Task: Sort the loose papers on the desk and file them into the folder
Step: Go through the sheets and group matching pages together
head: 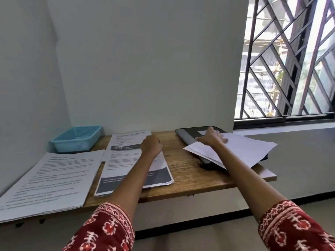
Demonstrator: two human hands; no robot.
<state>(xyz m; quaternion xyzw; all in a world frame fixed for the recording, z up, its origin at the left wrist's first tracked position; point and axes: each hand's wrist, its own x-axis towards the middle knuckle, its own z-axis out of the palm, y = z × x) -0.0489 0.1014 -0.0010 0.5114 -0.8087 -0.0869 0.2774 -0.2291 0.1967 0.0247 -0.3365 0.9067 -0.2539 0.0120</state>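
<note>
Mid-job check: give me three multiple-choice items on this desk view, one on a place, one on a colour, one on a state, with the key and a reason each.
1. Where is the basket?
A. back left of the desk
B. on the folder
C. on the floor

2. What colour is the basket?
A. red
B. blue
C. black

3. What is the right hand doing?
A. hanging idle off the desk
B. resting on the blank sheets that lie over the folder
C. lifting the basket

Key: 1 A, it sits by the wall corner behind the text stack. 2 B, its mesh is light blue. 3 B, its fingers lie over the sheets; the left hand rests on the banded stack.
</note>
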